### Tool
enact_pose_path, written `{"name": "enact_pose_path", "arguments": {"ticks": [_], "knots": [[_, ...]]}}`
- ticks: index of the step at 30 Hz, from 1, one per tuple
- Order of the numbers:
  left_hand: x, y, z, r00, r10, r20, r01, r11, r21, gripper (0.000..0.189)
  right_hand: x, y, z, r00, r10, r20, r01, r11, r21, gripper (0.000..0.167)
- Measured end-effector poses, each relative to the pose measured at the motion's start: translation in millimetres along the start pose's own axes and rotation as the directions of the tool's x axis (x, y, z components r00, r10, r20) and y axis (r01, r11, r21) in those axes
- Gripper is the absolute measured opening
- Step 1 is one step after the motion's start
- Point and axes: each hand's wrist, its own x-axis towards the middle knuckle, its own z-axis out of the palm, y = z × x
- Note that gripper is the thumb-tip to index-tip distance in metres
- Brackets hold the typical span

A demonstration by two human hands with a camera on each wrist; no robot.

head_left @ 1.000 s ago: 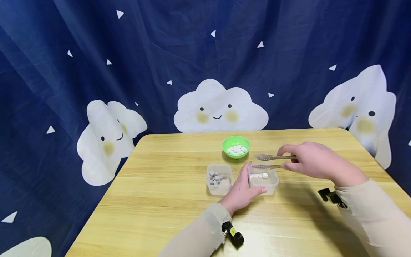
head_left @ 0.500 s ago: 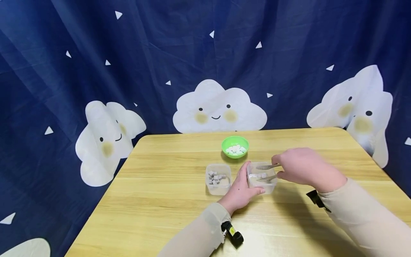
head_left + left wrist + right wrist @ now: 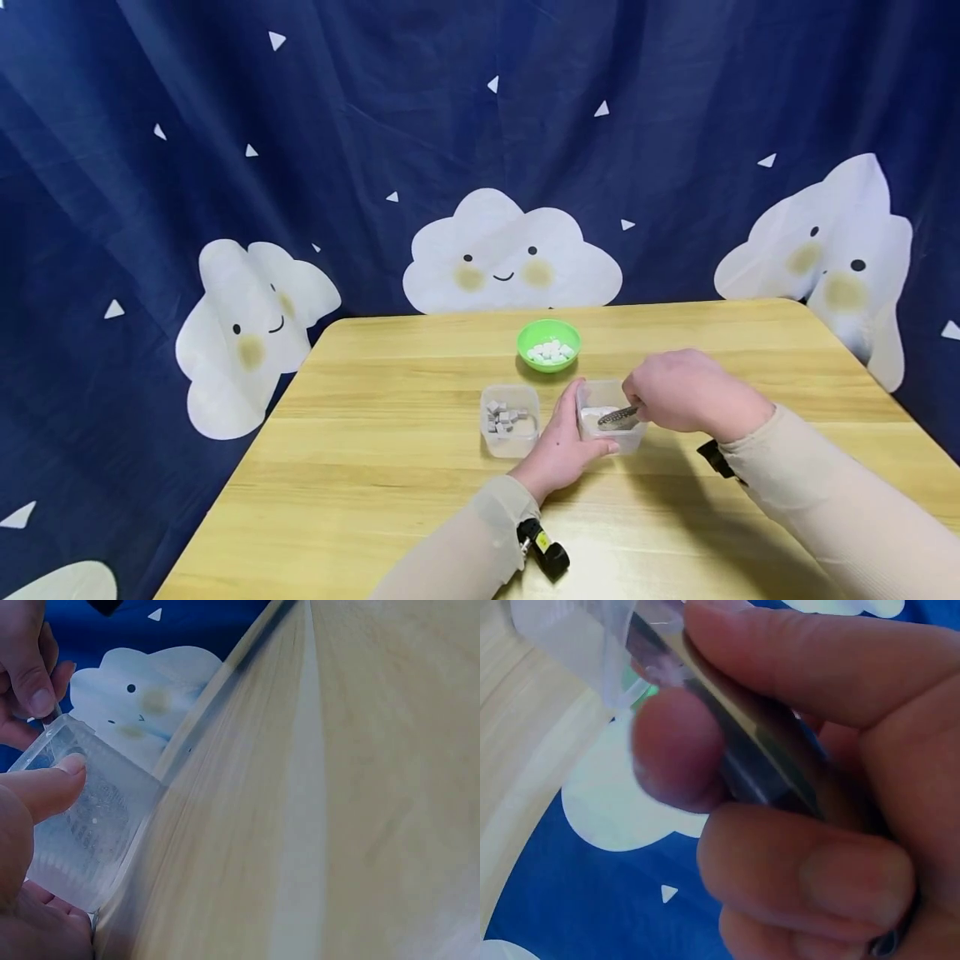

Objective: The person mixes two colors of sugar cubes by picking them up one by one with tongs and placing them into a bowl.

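My left hand [image 3: 558,447] grips a clear plastic container [image 3: 628,443], its thumb on the near wall and its fingers along the left side. White cubes [image 3: 596,412] lie inside, partly covered by the tongs. A pair of metal tongs [image 3: 618,418] with perforated tips is in my right hand [image 3: 690,392], pointing down into that container. Close up in the right wrist view, thumb and fingers wrap the tongs' arms [image 3: 765,761], which are pressed near each other. Whether a cube is between the tips I cannot tell. In the left wrist view the tongs' perforated head shows through the container wall [image 3: 97,817].
Left of the held container stands a second clear container [image 3: 512,450] with several grey cubes [image 3: 501,417]. Behind them is a green bowl [image 3: 551,367] holding several white cubes [image 3: 550,350]. The wooden table [image 3: 375,450] ends at a blue cloud-patterned curtain [image 3: 450,125].
My right hand has come left and down, bringing the tongs from above the container into it. The tongs' arms have closed from spread to together. The left hand stays on the container.
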Motion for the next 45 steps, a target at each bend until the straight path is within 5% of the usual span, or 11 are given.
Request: {"name": "enact_pose_path", "arguments": {"ticks": [13,29,37,45], "knots": [[0.0,-1.7,-1.1,1.0,0.011,0.007,-0.011,1.0,0.002,0.105,8.7,3,13,0.993,-0.041,-0.109,0.043,0.999,0.015,0.029],[-1.7,1.6,-2.0,1.0,0.002,0.02,-0.003,0.999,0.039,0.105,-2.7,14,10,0.973,-0.231,-0.027,0.232,0.956,0.179,0.021],[-0.5,-0.2,-0.5,1.0,0.014,0.013,-0.014,0.999,0.044,0.107,-10.8,29,3,0.979,-0.183,-0.093,0.199,0.956,0.215,0.009],[0.4,-0.1,0.2,1.0,-0.02,0.014,0.02,0.999,0.031,0.11,-9.9,39,-5,0.977,-0.093,-0.19,0.133,0.968,0.212,0.014]]}}
